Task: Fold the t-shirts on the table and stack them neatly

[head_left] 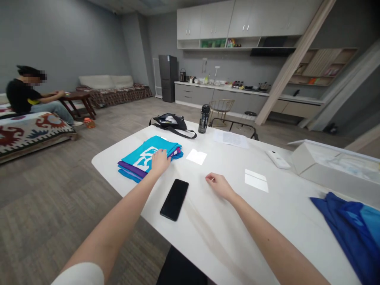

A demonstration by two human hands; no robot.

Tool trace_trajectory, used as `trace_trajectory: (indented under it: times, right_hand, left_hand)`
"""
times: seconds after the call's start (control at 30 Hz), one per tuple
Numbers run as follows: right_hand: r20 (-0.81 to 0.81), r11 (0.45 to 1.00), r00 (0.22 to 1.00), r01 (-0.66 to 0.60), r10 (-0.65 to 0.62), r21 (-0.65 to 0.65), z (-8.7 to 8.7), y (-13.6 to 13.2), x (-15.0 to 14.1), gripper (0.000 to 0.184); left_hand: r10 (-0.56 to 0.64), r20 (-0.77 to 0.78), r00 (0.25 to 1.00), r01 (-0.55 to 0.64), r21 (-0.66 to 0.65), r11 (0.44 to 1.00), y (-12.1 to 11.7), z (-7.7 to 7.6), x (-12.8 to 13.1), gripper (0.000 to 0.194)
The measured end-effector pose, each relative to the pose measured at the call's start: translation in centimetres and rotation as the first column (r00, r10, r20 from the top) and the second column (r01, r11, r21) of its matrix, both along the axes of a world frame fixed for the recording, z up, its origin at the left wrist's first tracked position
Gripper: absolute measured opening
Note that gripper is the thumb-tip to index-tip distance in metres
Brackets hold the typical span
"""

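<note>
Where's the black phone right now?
In the head view, the black phone lies on the white table, between the two arms, just nearer than the folded clothes.

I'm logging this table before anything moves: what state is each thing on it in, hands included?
Blue and purple fabric stack: folded, piled.
Black smartphone: lying flat, screen dark.
Dark plastic bottle: upright, top on.
Black fabric bag: open, strap loose.
White cardboard box: open.
Blue cloth at right: loosely heaped.
Left hand: resting on the stack.
Right hand: fingers curled, no object visible.
</note>
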State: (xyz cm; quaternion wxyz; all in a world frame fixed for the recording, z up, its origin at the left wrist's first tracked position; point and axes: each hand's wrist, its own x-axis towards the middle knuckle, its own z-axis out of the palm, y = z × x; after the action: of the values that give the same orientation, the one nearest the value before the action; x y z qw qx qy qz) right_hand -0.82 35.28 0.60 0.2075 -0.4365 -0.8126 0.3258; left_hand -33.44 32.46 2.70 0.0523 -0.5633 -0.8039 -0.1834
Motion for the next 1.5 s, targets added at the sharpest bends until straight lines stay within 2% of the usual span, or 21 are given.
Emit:
trace_trajectory:
  times: [0.03, 0.1, 0.17, 0.27, 0.33, 0.43, 0.57, 0.67, 0.77, 0.9, 1.07, 1.2, 1.33, 1.4, 1.5]
  right_hand:
    - [-0.006, 1.0, 1.0, -0.01, 0.01, -0.008, 0.2, 0.0, -0.8, 0.021]
    - [-0.027, 0.999, 0.999, -0.023, 0.022, -0.029, 0.5, -0.2, -1.8, 0.019]
    - [-0.051, 0.998, 0.998, -0.031, 0.028, -0.047, 0.7, -0.4, -2.2, 0.019]
    - [-0.069, 0.997, 0.997, -0.04, 0.035, -0.073, 0.6, -1.0, -2.0, 0.019]
    - [-0.071, 0.995, 0.997, -0.04, 0.033, -0.088, 0.6, -1.4, -1.6, 0.019]
    - [-0.073, 0.994, 0.997, -0.045, 0.038, -0.097, 0.7, -2.1, -0.9, 0.02]
    - [-0.083, 0.995, 0.995, -0.056, 0.049, -0.087, 1.4, -2.7, 0.2, 0.02]
    - [-0.094, 0.995, 0.995, -0.05, 0.042, -0.087, 1.9, -2.9, 1.1, 0.02]
    - [-0.07, 0.994, 0.997, -0.045, 0.039, -0.095, 1.9, -2.8, 1.7, 0.02]
    - [-0.019, 0.992, 0.998, -0.058, 0.056, -0.114, 1.3, -2.3, 1.6, 0.019]
    - [-0.05, 0.99, 0.996, -0.08, 0.075, -0.119, 0.5, -1.8, 0.3, 0.02]
    - [-0.088, 0.979, 0.99, -0.119, 0.106, -0.164, 0.1, -0.6, -2.7, 0.017]
    - [-0.143, 0.97, 0.982, -0.147, 0.121, -0.194, 0.5, 1.7, -9.0, 0.015]
    - [-0.161, 0.986, 0.981, -0.131, 0.113, -0.107, 1.1, 2.9, -12.5, 0.021]
    - [-0.191, 0.99, 0.976, -0.08, 0.101, 0.115, 2.5, 4.1, -17.1, 0.043]
  left_hand:
    - [0.042, -0.029, 0.999, -0.043, -0.038, 0.998, -0.2, -0.4, -1.5, 0.044]
    - [0.043, -0.046, 0.998, -0.046, -0.083, 0.995, -0.3, -1.3, -3.4, 0.042]
    - [0.019, -0.036, 0.999, -0.022, -0.091, 0.996, -0.1, -2.0, -4.2, 0.036]
    - [0.057, -0.026, 0.998, -0.059, -0.092, 0.994, 0.3, -2.4, -4.3, 0.037]
    - [0.113, -0.009, 0.994, -0.114, -0.083, 0.99, 0.7, -2.1, -4.1, 0.042]
    - [0.173, 0.034, 0.984, -0.174, 0.02, 0.985, 1.1, -1.1, -3.7, 0.046]
    - [0.143, 0.15, 0.978, -0.164, 0.136, 0.977, 1.6, 0.6, -3.2, 0.044]
    - [0.147, 0.267, 0.953, -0.177, 0.092, 0.98, 2.0, 1.3, -3.0, 0.037]
    - [0.176, 0.321, 0.931, -0.189, 0.01, 0.982, 2.0, 1.2, -2.9, 0.034]
    - [0.189, 0.303, 0.934, -0.187, -0.035, 0.982, 1.7, 0.5, -2.6, 0.034]
    - [0.199, 0.25, 0.948, -0.188, -0.069, 0.98, 1.3, 0.2, -2.5, 0.035]
    - [0.166, 0.2, 0.966, -0.154, -0.074, 0.985, 0.9, 0.2, -2.5, 0.036]
    - [0.112, 0.126, 0.986, -0.107, -0.043, 0.993, 0.0, -0.5, -2.1, 0.035]
    - [0.101, 0.094, 0.99, -0.099, -0.026, 0.995, -0.6, -0.9, -1.8, 0.037]
    - [0.037, -0.008, 0.999, -0.037, 0.041, 0.998, -1.4, -0.7, -1.7, 0.039]
